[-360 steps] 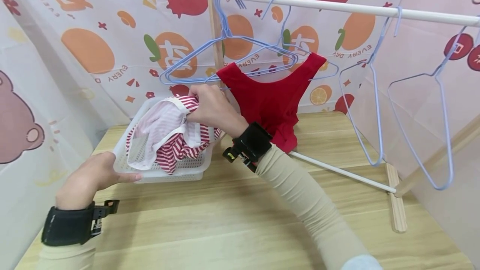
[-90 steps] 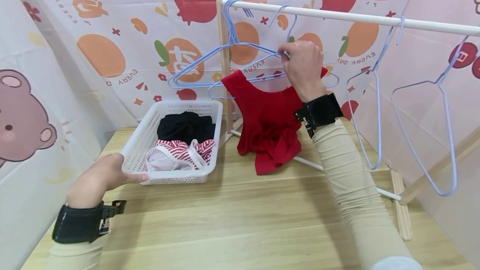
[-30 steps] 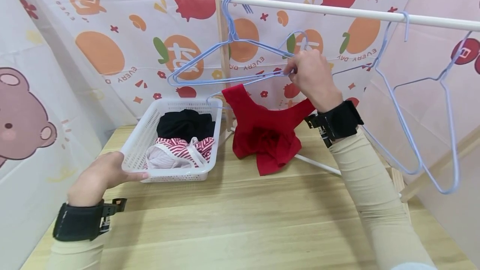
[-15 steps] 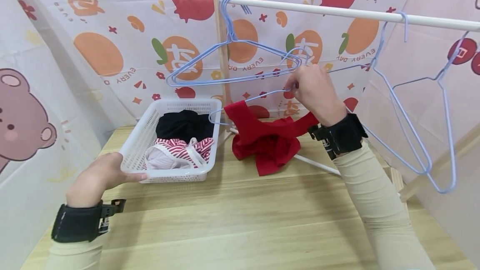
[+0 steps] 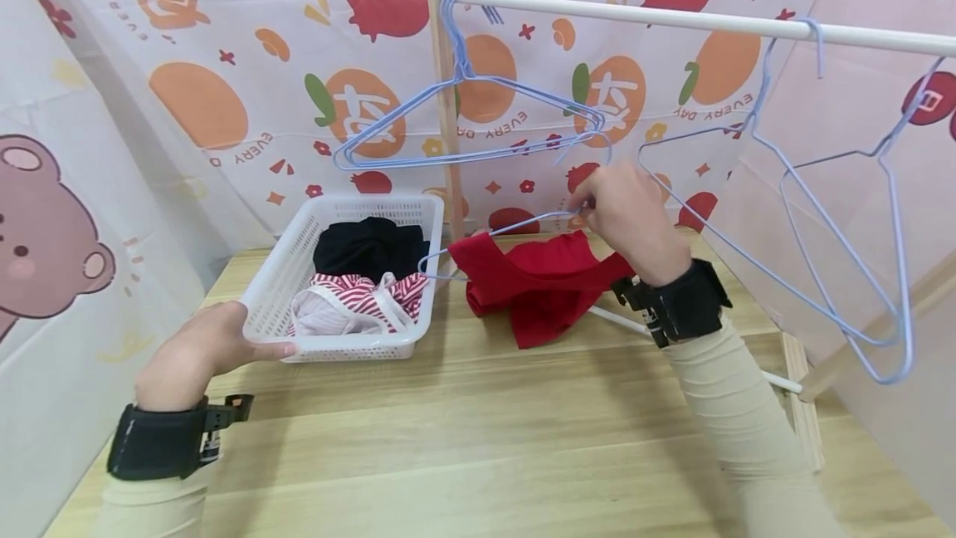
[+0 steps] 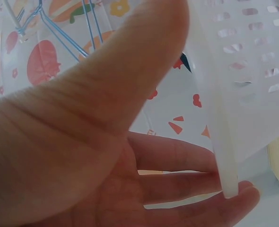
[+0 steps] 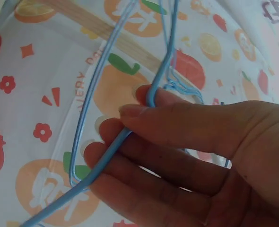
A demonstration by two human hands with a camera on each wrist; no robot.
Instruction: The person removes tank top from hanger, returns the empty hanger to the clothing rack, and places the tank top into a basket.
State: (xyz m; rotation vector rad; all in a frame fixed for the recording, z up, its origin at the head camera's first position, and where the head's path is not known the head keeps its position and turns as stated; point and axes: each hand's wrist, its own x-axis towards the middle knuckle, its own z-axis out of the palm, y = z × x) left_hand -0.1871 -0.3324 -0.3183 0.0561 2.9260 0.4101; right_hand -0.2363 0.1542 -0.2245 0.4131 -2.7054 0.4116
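My right hand (image 5: pixel 627 210) pinches a blue wire hanger (image 7: pixel 106 158) between thumb and fingers, off the rail. A red sleeveless top (image 5: pixel 541 276) hangs by its straps from this hanger, its lower part folded on the table. My left hand (image 5: pixel 197 351) holds the near left corner of a white plastic basket (image 5: pixel 351 344), thumb along the front and fingers at the side rim, as the left wrist view shows. Inside the basket lie a black cloth (image 5: pixel 369 246) and a red-and-white striped garment (image 5: pixel 358 301).
A white rail (image 5: pixel 672 17) on a wooden frame spans the back right. Several blue hangers (image 5: pixel 403 119) bunch at its left end; two more hangers (image 5: pixel 769 139) hang on the right, close to my right arm. A printed curtain (image 5: pixel 284 148) backs the wooden table (image 5: pixel 463 438).
My right hand has left the striped garment, which now lies in the basket, and taken the hanger off the rail. Hanger and red top have come down toward the table. The left hand stays.
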